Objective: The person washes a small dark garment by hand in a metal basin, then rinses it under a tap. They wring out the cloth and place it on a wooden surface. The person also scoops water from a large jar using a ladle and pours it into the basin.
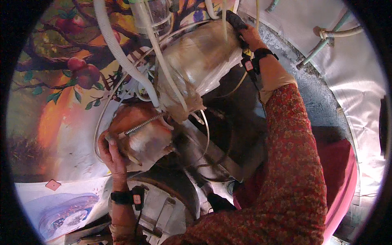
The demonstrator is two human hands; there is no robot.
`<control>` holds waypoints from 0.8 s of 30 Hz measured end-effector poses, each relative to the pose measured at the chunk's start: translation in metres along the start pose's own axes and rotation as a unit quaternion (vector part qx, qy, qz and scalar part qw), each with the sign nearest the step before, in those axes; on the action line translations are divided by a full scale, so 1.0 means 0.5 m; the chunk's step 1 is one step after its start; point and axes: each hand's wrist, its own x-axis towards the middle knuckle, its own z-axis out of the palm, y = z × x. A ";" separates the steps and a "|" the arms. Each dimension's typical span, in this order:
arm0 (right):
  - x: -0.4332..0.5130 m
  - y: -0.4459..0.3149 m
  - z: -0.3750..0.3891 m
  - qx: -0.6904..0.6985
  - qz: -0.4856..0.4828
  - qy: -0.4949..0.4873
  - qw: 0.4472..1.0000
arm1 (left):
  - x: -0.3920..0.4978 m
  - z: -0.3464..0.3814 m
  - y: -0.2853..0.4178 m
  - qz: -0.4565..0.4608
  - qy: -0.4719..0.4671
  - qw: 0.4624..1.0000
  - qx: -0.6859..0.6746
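Note:
My left hand is at the lower left, its fingers curled around the end of a fitting with a metal spring, beside a rounded, stained housing. My right hand reaches to the upper right and grips a dark object at the far end of a large plastic-wrapped body. A white corrugated hose and a clear tube run down to the wrapped body's near end. A thin white cable loops beneath it.
A printed cloth with painted fruit hangs at the left. Below stands a round-rimmed thing with slats. A clear container is at the top. Green rods and a rope-like hose lie at the upper right, by a silvery sheet.

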 end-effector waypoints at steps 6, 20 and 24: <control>-0.005 0.062 0.002 -0.019 0.008 0.068 0.997 | 0.001 0.004 0.001 -0.004 0.012 1.000 -0.010; -0.346 0.026 0.244 -0.027 0.118 0.062 0.991 | 0.005 -0.004 -0.015 0.015 -0.016 0.999 -0.031; -0.431 -0.013 0.185 0.064 0.181 0.078 0.978 | 0.007 -0.007 -0.008 0.029 -0.007 0.999 0.014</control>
